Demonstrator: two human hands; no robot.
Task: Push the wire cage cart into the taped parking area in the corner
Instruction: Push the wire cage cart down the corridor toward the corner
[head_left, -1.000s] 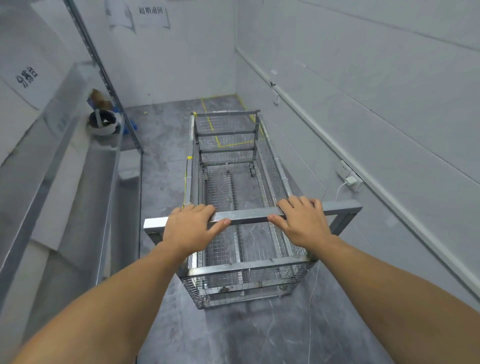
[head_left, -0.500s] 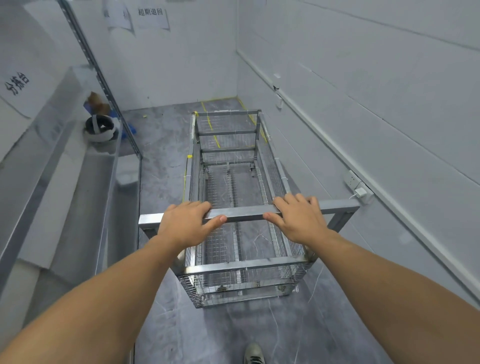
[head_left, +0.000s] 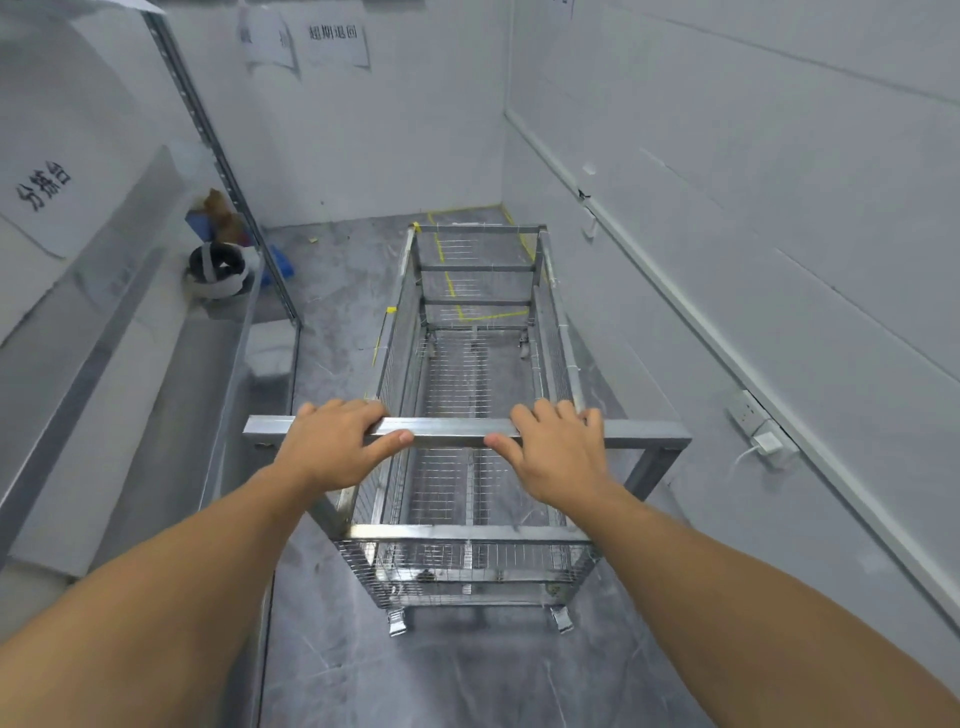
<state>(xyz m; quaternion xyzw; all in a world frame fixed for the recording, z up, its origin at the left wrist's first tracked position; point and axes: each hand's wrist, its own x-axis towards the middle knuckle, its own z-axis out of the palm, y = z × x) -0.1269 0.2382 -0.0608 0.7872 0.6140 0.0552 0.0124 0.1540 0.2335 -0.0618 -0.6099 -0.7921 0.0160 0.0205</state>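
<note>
Two bare forearms reach forward from the near edge of the view, over a grey, marbled floor (head_left: 441, 675). The left hand (head_left: 332, 447) and the right hand (head_left: 558, 454) both rest on the handle bar (head_left: 452, 432), a flat metal rail running left to right across the near end of the wire cage cart (head_left: 467, 415). On each hand the four fingers lie over the top of the bar and the thumb presses along its near face, so both hands are closed around the bar in a loose wrap. The hands sit near the bar's middle, with a short stretch of bare rail between the two thumbs.

Below and beyond the bar, the cart is a long, narrow, open-topped box of metal framing and wire mesh, standing on the floor on small casters. It is empty and points straight away from the person toward the far right corner of the room. It runs close beside the white right wall (head_left: 779, 208), where a power socket (head_left: 748, 415) with a white plug sits low down.

To the left, a steel bench (head_left: 130, 389) runs along the left wall, with a dark round bowl-like object (head_left: 217, 267) at its far end.

At the far corner, yellow floor tape (head_left: 452, 296) marks out the parking area; its lines show through the cart's far mesh, so the cart's far end overlaps the outline while the near end is outside it. Paper signs (head_left: 335, 44) hang on the far wall.
</note>
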